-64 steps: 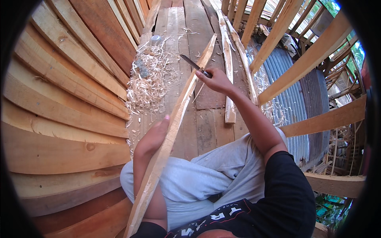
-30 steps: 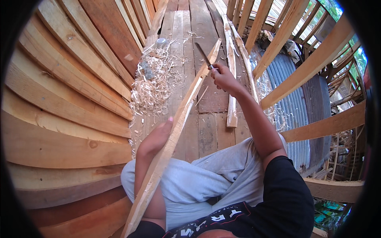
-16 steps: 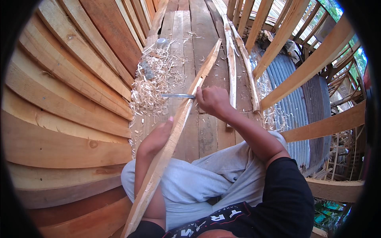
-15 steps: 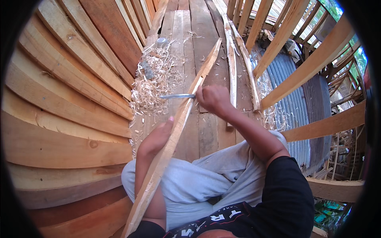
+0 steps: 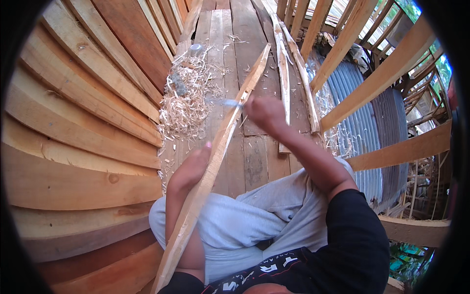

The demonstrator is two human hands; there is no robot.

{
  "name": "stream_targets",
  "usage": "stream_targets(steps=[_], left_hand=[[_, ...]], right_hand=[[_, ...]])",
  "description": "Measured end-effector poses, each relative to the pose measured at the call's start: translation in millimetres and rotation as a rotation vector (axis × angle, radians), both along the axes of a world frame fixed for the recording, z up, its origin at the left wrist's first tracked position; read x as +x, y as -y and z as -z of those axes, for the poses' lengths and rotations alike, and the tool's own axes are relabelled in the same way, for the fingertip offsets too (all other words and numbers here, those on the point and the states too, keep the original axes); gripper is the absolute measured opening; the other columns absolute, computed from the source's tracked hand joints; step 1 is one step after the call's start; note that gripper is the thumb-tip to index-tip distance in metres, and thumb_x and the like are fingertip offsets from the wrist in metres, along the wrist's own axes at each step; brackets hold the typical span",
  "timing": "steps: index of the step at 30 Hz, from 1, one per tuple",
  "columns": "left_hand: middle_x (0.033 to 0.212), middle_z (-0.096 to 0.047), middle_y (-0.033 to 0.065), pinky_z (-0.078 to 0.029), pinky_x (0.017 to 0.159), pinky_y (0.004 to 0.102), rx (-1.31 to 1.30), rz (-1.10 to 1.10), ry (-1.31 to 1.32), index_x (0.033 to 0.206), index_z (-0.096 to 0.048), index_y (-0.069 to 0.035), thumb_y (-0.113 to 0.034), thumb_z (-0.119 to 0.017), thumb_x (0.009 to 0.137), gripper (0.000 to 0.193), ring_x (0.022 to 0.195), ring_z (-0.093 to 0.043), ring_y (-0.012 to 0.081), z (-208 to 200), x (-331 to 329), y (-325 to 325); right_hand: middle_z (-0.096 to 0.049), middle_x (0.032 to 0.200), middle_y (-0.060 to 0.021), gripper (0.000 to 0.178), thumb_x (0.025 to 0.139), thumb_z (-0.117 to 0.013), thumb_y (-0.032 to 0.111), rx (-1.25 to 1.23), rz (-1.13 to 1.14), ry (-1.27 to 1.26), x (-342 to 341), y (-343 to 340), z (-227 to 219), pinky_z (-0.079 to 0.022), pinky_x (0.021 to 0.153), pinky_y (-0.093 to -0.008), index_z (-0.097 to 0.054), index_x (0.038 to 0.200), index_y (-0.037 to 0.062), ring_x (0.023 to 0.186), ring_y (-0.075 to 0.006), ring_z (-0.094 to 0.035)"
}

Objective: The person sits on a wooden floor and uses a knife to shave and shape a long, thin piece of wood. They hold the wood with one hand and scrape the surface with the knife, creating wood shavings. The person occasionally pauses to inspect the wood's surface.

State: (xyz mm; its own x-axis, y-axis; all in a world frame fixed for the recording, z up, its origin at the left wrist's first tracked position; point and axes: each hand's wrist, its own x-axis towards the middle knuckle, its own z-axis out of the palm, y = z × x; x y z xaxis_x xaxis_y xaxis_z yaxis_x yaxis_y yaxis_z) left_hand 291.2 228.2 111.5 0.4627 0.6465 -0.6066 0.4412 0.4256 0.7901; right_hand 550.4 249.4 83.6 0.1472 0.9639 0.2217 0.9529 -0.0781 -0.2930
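A long pale wooden pole (image 5: 197, 203) slants from beside my left shoulder up across my lap, its tapered tip pointing away over the floor. My left hand (image 5: 192, 166) is closed round the pole's middle from the left and below; its thumb shows at the edge, its other fingers are hidden. My right hand (image 5: 267, 113) is a fist around the handle of a knife (image 5: 225, 102), the handle itself covered by the fingers. The blade, blurred by motion, lies across the pole's upper part and points left.
Curled wood shavings (image 5: 183, 110) are heaped on the plank floor (image 5: 254, 169), near a small clear cup (image 5: 197, 49). Two stripped poles (image 5: 284, 88) lie to the right. Boards (image 5: 78, 179) line the left; wooden rails (image 5: 396, 147) and corrugated metal sheets (image 5: 360, 122) border the right.
My right hand and the knife have moved a little farther up the pole, toward its tip. My left hand keeps its place on the pole. The view has shifted slightly.
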Motion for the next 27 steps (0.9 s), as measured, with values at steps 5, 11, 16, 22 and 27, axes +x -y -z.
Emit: stream_targets(steps=[5, 11, 16, 22, 27], left_hand=[[0.061, -0.055, 0.0074, -0.048, 0.042, 0.0324, 0.062, 0.056, 0.008, 0.089, -0.056, -0.002, -0.055, -0.035, 0.102, 0.059, 0.044, -0.057, 0.0191, -5, 8, 2], [0.061, -0.055, 0.0073, -0.048, 0.042, 0.0322, 0.068, 0.038, 0.003, 0.09, -0.057, -0.002, -0.056, -0.035, 0.102, 0.06, 0.045, -0.057, 0.0183, -2, 0, 3], [0.065, -0.058, 0.0087, -0.048, 0.044, 0.0338, -0.006, 0.018, -0.018, 0.099, -0.057, 0.0, -0.056, -0.03, 0.103, 0.062, 0.048, -0.059, 0.019, -1, -1, 0], [0.062, -0.057, 0.009, -0.048, 0.043, 0.0339, 0.032, 0.016, -0.008, 0.09, -0.058, 0.0, -0.055, -0.031, 0.103, 0.062, 0.046, -0.058, 0.0197, -4, 1, 3], [0.06, -0.056, 0.0081, -0.047, 0.044, 0.0332, -0.003, 0.054, -0.009, 0.088, -0.057, -0.001, -0.055, -0.03, 0.104, 0.062, 0.047, -0.057, 0.0187, -2, 9, 0]], right_hand=[[-0.057, 0.052, -0.0195, 0.054, 0.096, -0.042, 0.033, 0.224, 0.065, -0.009, 54, -26, 31, -0.048, 0.051, -0.0489, -0.061, 0.054, 0.0049, 0.048, -0.0389, -0.059], [-0.056, 0.049, -0.0164, 0.054, 0.096, -0.041, 0.032, 0.113, -0.08, 0.058, 20, -8, 31, -0.048, 0.047, -0.0471, -0.059, 0.051, 0.0081, 0.042, -0.0339, -0.057], [-0.054, 0.048, -0.0145, 0.049, 0.095, -0.042, 0.028, 0.296, -0.192, 0.085, 15, -9, 31, -0.048, 0.045, -0.0457, -0.054, 0.051, 0.0107, 0.042, -0.0316, -0.058], [-0.06, 0.055, -0.0148, 0.045, 0.096, -0.046, 0.029, 0.065, 0.162, 0.001, 56, -35, 33, -0.048, 0.047, -0.0471, -0.06, 0.058, 0.0088, 0.046, -0.0331, -0.06], [-0.056, 0.052, -0.0202, 0.055, 0.098, -0.04, 0.029, 0.333, 0.04, 0.148, 69, -34, 68, -0.05, 0.052, -0.0497, -0.057, 0.052, 0.004, 0.046, -0.0371, -0.059]])
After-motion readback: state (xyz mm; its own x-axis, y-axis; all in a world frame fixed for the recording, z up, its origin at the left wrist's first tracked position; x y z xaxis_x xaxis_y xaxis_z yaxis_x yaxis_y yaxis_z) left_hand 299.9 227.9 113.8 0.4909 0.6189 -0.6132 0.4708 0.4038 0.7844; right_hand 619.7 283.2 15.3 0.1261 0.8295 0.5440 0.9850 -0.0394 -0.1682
